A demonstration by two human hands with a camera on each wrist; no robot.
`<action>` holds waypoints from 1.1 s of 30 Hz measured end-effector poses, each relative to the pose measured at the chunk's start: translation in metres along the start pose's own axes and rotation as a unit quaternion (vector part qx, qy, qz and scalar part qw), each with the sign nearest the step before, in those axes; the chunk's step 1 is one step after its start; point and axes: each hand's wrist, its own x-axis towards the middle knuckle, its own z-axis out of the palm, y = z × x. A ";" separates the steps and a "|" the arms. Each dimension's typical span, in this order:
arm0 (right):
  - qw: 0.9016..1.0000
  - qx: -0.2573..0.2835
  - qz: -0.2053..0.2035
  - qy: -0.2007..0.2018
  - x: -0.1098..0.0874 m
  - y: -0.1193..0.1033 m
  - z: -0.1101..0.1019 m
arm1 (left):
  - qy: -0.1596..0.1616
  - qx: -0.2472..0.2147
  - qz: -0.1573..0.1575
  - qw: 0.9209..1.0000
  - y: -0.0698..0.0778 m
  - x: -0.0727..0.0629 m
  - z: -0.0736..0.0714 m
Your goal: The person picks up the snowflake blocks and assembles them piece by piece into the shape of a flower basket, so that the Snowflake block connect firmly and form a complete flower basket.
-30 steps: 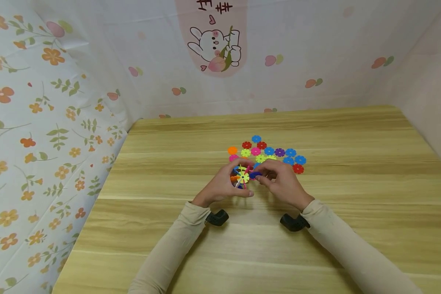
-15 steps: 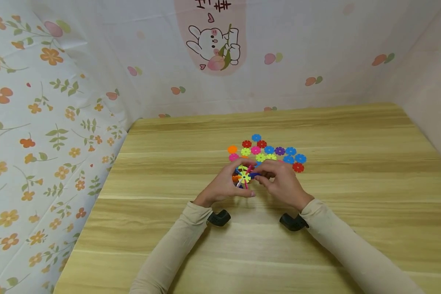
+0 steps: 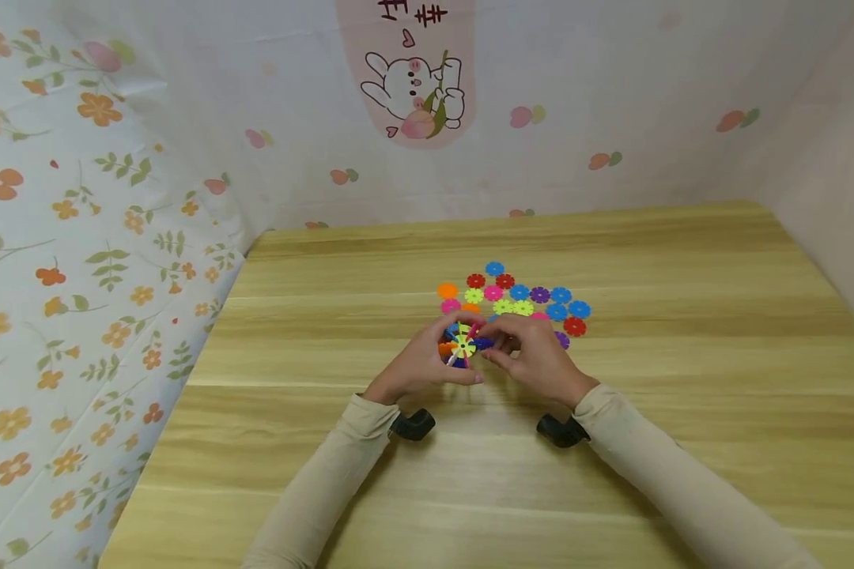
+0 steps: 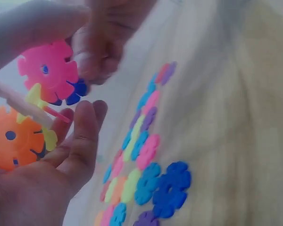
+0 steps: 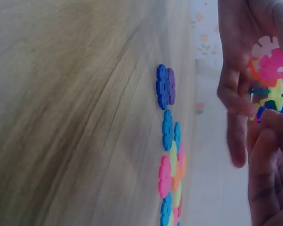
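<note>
Wooden tabletop (image 3: 487, 498) beneath, disc cluster (image 3: 462, 346) sits inside left grip (image 3: 420, 359).

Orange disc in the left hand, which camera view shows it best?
The left wrist view: there the orange disc is large, its face and hole visible, though the frame clips it. The head view shows a small orange patch inside the left hand; the right wrist view, a sliver beside a pink disc.

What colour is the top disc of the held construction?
The top disc is yellow, best seen in the head view.
</note>
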 end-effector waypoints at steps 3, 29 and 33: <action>0.999 -0.003 0.020 -0.025 0.002 0.005 -0.001 | 0.021 -0.033 -0.011 0.999 -0.001 -0.001 -0.008; 0.969 -0.165 0.007 -0.184 0.027 0.002 0.034 | 0.052 -0.019 0.008 0.998 0.005 0.004 -0.017; 0.975 -0.118 0.029 -0.186 0.026 0.005 0.028 | 0.055 -0.016 0.010 0.998 0.004 0.004 -0.017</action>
